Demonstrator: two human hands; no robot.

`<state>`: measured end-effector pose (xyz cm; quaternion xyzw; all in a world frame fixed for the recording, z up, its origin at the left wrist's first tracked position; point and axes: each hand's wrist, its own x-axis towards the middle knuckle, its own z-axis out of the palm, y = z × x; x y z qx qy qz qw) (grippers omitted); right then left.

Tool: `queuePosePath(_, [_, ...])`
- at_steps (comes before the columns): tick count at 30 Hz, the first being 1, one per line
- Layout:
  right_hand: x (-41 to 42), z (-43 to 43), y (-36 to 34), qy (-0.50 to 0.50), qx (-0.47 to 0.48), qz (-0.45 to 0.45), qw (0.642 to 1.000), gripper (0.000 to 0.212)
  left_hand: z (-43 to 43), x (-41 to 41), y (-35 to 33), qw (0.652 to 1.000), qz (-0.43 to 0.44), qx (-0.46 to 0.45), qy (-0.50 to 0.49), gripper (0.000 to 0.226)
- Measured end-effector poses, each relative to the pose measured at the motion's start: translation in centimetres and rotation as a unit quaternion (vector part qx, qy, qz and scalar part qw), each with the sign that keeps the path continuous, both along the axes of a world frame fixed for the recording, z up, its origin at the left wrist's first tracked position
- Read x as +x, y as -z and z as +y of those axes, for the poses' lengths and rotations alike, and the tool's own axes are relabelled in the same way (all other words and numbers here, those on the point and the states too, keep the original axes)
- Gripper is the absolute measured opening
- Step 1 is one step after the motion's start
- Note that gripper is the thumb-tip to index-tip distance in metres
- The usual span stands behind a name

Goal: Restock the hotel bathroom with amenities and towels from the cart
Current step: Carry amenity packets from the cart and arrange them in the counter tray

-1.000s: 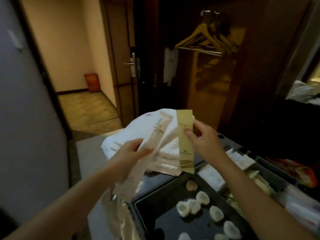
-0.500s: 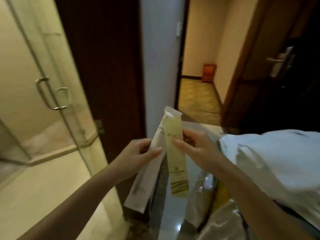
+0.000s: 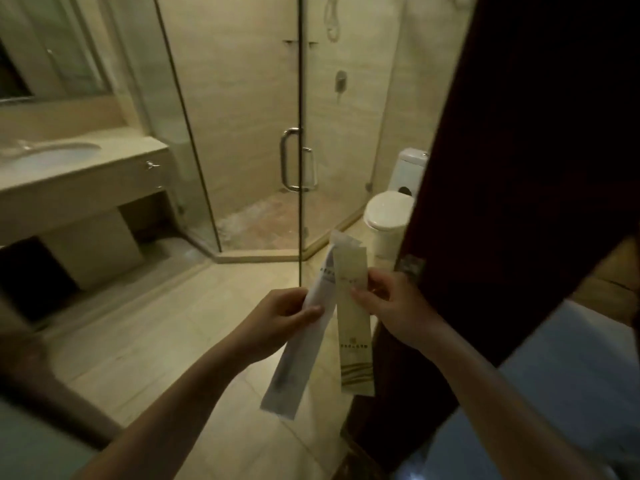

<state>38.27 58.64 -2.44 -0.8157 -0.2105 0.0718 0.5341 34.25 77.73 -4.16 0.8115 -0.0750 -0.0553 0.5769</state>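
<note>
Two long flat amenity packets hang in front of me at the bathroom doorway. My left hand [image 3: 277, 323] pinches a white packet [image 3: 298, 362] that slants down to the left. My right hand [image 3: 391, 306] holds a cream packet [image 3: 355, 327] with green stripes at its lower end, nearly upright. The tops of the two packets overlap between my hands. The cart and the towels are out of view.
A vanity counter [image 3: 114, 161] with an oval sink [image 3: 48, 155] runs along the left wall. A glass shower enclosure [image 3: 242, 133] with a metal door handle [image 3: 289, 159] stands ahead. A white toilet [image 3: 391, 209] sits right of it. A dark wooden door [image 3: 519, 168] fills the right side.
My view has swung left from the cart and towels to the bathroom interior. Both hands keep hold of their packets, now brought closer together with the tops overlapping.
</note>
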Motion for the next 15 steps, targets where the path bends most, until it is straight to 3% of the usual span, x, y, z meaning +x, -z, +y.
queuePosePath(4, [4.2,7.5,-0.4,-0.044,0.010,0.004,0.999,0.012,6.8,2.4,0.2,0.998,0.013,0.007,-0.060,0.019])
queuePosePath(15, [12.8,24.1,-0.4,-0.153,0.058,0.047,0.985,0.017,22.4,6.2,0.1,0.966,0.033,-0.083,-0.243,0.012])
